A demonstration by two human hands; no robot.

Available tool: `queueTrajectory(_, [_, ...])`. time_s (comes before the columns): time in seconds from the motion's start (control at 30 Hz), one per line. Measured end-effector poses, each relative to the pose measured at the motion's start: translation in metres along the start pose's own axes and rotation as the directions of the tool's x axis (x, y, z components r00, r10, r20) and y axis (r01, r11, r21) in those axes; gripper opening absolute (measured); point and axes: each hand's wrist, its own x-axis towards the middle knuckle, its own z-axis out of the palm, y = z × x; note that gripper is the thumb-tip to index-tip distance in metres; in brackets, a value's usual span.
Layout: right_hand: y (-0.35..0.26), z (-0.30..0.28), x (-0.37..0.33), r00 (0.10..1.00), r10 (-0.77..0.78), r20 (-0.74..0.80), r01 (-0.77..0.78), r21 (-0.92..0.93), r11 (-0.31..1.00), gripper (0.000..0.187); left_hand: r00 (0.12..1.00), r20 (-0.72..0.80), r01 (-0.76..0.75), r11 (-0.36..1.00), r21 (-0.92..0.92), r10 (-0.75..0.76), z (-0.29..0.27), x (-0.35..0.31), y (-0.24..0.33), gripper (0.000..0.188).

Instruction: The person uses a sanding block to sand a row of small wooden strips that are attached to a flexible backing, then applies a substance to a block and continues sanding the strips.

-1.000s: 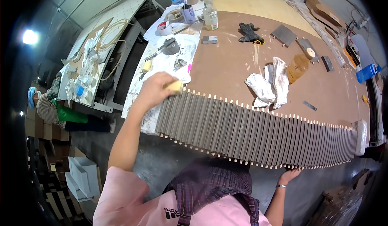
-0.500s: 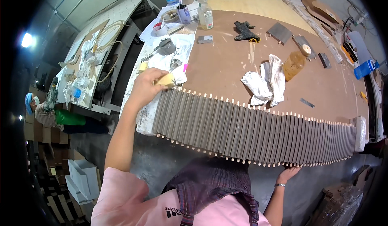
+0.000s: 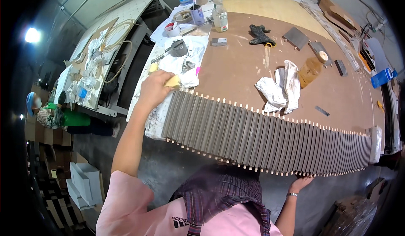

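My left hand (image 3: 155, 89) is closed on a yellow sponge (image 3: 173, 82), just past the left end of a long row of grey-brown strips (image 3: 249, 134). The strips stand packed side by side along the table's near edge, pale wooden pegs sticking out at both ends. Under the near side of the row, toward its right, is my right hand (image 3: 300, 183); the strips hide most of its fingers. Close to my left hand are a white cloth (image 3: 190, 79), a second yellow piece (image 3: 154, 67) and a grey-stained cup (image 3: 179, 48) with a flat tool across it.
On the brown tabletop (image 3: 236, 67) lie a crumpled white rag (image 3: 270, 93), a bottle of amber liquid (image 3: 311, 72), a dark glove (image 3: 260, 35) and a small metal strip (image 3: 322, 110). A wrapped white block (image 3: 375, 144) stands at the row's right end. Another person (image 3: 55, 115) is at far left.
My left hand has drawn slightly left from the row's end, and less of the sponge shows. My right hand stays under the row. The whole view has shifted a little.
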Motion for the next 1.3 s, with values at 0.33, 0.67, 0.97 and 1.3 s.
queueTrajectory(0.33, [-0.014,0.009,-0.004,0.990,-0.139,-0.010,0.137,-0.110,0.984,0.032,0.999,-0.033,0.024,0.998,-0.064,-0.026,-0.002,-0.002,-0.009,0.042])
queueTrajectory(0.67, [0.002,-0.006,0.000,0.996,-0.080,-0.034,0.076,-0.092,0.993,0.045,0.916,0.398,0.016,0.989,-0.149,0.045,-0.046,-0.059,-0.004,0.037])
queueTrajectory(0.97, [0.010,-0.003,0.005,0.991,-0.134,0.013,0.134,-0.118,0.984,0.048,0.990,0.140,0.038,0.970,-0.238,-0.004,-0.013,-0.032,0.002,0.039])
queueTrajectory(1.3, [0.008,0.001,0.003,0.979,-0.201,-0.028,0.194,-0.152,0.969,0.052,0.975,0.214,0.096,0.982,-0.163,-0.060,-0.021,-0.030,-0.011,0.038])
